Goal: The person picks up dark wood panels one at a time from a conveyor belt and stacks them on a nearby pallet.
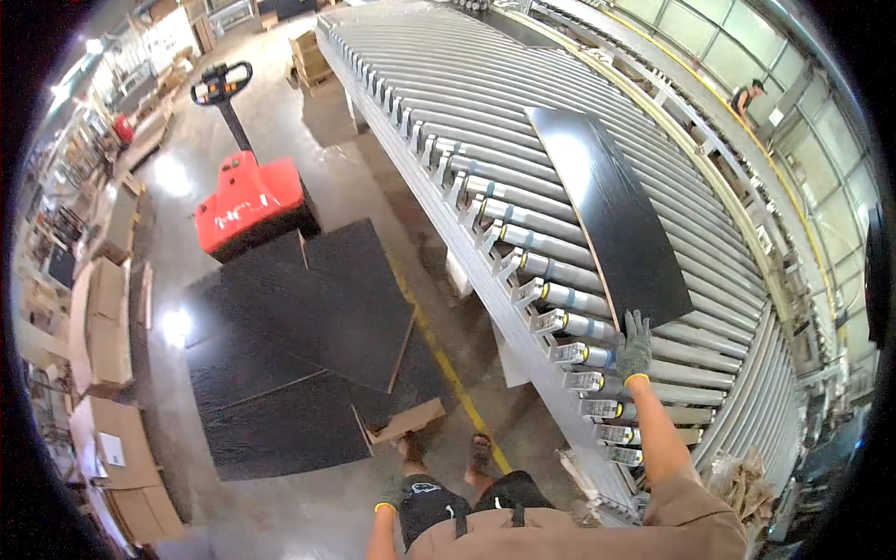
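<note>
A long black panel (611,201) with a pale edge lies on the metal rollers of a conveyor (551,247). My right hand (635,347), in a grey glove with a yellow cuff, reaches out to the panel's near end. Its fingers are stretched out and seem to touch the corner there, without gripping it. Down beside my thigh hangs my left hand (388,493), also gloved. Its fingers blend into the dark shorts, so their pose is unclear. Left of the conveyor, several large black sheets (308,345) lie low in an overlapping pile.
A red pallet jack (252,205) stands beyond the pile. Cardboard boxes (126,457) line the left side, and a yellow line (439,350) runs along the floor. Another person (747,98) is at the far right, past the conveyor. Crumpled brown paper (742,485) sits near my right elbow.
</note>
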Motion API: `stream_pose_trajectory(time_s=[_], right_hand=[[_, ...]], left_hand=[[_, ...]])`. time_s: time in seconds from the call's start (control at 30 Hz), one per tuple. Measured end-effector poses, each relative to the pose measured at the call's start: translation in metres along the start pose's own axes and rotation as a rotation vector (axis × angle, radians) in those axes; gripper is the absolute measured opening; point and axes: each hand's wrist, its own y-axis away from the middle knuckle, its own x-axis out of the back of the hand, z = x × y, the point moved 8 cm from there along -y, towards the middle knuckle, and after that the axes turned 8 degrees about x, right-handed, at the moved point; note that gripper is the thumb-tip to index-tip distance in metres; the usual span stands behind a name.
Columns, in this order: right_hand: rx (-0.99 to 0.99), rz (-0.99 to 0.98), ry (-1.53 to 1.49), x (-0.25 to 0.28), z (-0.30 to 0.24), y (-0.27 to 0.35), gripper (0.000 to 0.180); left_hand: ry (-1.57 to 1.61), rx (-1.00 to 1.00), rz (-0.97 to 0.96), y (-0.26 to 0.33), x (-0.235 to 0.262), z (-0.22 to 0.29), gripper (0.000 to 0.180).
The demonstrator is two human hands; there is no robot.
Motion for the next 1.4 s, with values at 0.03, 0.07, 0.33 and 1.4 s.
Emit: stream_pose_trajectory(time_s=[0.03,0.07,0.33,1.4], right_hand=[[-0.052,-0.011,0.018,-0.011,0.011,-0.001,0.057],[-0.091,-0.015,0.029,-0.015,0.013,-0.012,0.057],[0.253,0.02,0.157,-0.115,-0.208,-0.085,0.038],[0.106,-0.553,-0.279,-0.506,-0.616,0.025,0.084]], left_hand=[[0.134,0.078,-0.03,0.001,0.014,0.007,0.038],[0.123,0.04,0.023,-0.005,0.021,0.009,0.036],[0.66,-0.026,0.077,-0.108,0.026,-0.061,0.029],[2.037,0.7,0.106,-0.317,0.161,-0.097,0.08]])
